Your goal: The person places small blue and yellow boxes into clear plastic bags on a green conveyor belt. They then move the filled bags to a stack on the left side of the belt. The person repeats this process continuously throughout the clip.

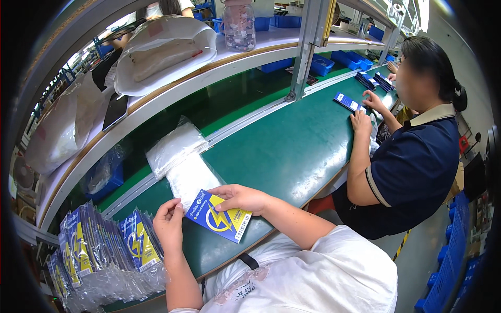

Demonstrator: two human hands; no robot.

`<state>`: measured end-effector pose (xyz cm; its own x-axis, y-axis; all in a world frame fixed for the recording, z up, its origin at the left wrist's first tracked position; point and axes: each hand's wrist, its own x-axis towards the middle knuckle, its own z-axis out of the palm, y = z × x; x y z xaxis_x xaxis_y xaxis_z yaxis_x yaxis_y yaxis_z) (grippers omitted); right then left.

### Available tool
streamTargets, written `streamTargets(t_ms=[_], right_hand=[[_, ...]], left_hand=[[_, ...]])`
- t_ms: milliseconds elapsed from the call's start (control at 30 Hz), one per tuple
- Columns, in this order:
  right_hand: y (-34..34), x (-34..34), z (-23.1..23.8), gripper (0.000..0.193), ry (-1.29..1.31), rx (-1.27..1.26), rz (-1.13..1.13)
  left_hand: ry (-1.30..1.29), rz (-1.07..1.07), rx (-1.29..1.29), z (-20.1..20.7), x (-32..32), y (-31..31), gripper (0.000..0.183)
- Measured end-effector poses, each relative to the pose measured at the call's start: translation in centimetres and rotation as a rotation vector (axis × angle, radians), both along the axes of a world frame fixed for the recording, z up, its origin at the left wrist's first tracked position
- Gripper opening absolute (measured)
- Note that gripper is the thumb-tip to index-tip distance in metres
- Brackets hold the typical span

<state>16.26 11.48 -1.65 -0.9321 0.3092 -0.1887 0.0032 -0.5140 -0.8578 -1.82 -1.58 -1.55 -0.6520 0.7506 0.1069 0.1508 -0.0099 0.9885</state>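
My right hand (241,199) grips a flat blue and yellow package (211,218) with a lightning-bolt picture and a barcode, thumb on its front. It is tilted above the near edge of the green table. Just left of the package, my left hand (168,223) is closed with thumb and fingertips pinched together; what they hold, if anything, I cannot make out. Beyond the package lies a pile of clear plastic bags (189,175). Many similar packages in clear bags (94,242) stand in rows beside my left forearm.
A co-worker (412,151) at the right handles a blue package (348,101) on the green table (282,141). Over the table's far side runs a shelf (250,57) with a white sack (166,55) and a jar (239,26). A metal post (301,73) rises at the back edge.
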Motion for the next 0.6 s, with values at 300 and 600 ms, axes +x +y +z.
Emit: streamTargets(t_ms=[300, 600], right_hand=[[-0.4, -0.5, -0.9, 0.052, 0.035, 0.019, -0.14], [-1.1, -0.3, -0.3, 0.051, 0.064, 0.043, -0.271]], left_hand=[[0.524, 0.038, -0.022, 0.9, 1.7, 0.2, 0.015], [0.553, 0.075, 0.013, 1.8, 3.2, 0.2, 0.015]])
